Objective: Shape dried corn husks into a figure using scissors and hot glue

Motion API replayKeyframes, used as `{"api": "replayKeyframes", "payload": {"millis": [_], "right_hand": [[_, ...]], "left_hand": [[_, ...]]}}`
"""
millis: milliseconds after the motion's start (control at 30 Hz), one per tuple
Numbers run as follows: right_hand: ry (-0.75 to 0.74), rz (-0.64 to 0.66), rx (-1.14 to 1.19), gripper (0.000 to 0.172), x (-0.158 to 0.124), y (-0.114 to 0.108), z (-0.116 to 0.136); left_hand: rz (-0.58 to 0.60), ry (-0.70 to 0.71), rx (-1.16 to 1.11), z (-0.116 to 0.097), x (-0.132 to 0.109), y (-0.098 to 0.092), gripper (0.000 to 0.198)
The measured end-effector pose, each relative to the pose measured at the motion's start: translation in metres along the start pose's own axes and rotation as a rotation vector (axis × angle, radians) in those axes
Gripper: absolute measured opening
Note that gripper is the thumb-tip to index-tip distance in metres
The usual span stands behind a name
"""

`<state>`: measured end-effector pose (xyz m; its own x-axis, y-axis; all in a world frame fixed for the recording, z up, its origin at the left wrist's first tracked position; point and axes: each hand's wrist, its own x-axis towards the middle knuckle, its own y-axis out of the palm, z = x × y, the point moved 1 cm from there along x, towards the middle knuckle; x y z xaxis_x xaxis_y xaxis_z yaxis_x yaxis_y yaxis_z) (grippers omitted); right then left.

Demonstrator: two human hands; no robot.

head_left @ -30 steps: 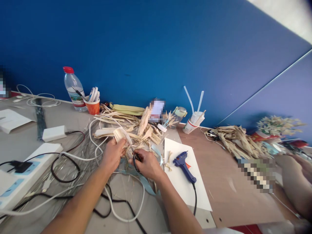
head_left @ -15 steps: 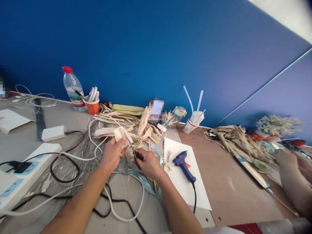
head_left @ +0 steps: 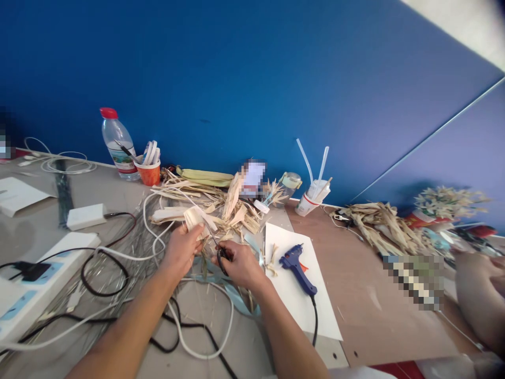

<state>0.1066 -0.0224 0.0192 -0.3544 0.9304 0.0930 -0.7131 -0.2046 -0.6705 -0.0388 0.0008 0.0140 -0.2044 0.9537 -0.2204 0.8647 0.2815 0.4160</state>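
My left hand (head_left: 180, 251) is closed on a pale piece of dried corn husk (head_left: 192, 217), pinched between thumb and fingers. In my right hand (head_left: 241, 266) is a pair of scissors (head_left: 222, 257) with dark handles. Their blades point up and left, right beside the husk; whether they touch it I cannot tell. Behind both hands spreads a loose heap of dried husk strips (head_left: 240, 216). Blue ribbon (head_left: 236, 300) lies partly under my right hand.
A blue glue gun (head_left: 298, 268) rests on white paper (head_left: 319, 316) to the right. Thin wires (head_left: 114, 273), a white cable (head_left: 185, 350) and a power strip (head_left: 74, 245) occupy the left. Along the wall stand a bottle (head_left: 120, 150) and cups (head_left: 149, 173). Another person's arm (head_left: 475, 295) is at far right.
My hands, the husk and the scissors hold nearly the same place, with the husk turned very slightly. At far right, the other person's arm has shifted a little rightward.
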Motion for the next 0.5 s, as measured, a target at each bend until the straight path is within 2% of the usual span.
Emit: {"api": "replayKeyframes", "payload": {"millis": [167,500], "right_hand": [[0.009,0.002,0.015,0.011,0.0,-0.0016,-0.0004],[0.004,-0.031,0.045,0.014,0.0008,-0.0041,-0.004]], "left_hand": [[0.023,-0.02,0.007,0.0027,0.0018,-0.0016,0.024],[0.164,-0.086,0.113,0.006,-0.0028,0.0021,0.027]]}}
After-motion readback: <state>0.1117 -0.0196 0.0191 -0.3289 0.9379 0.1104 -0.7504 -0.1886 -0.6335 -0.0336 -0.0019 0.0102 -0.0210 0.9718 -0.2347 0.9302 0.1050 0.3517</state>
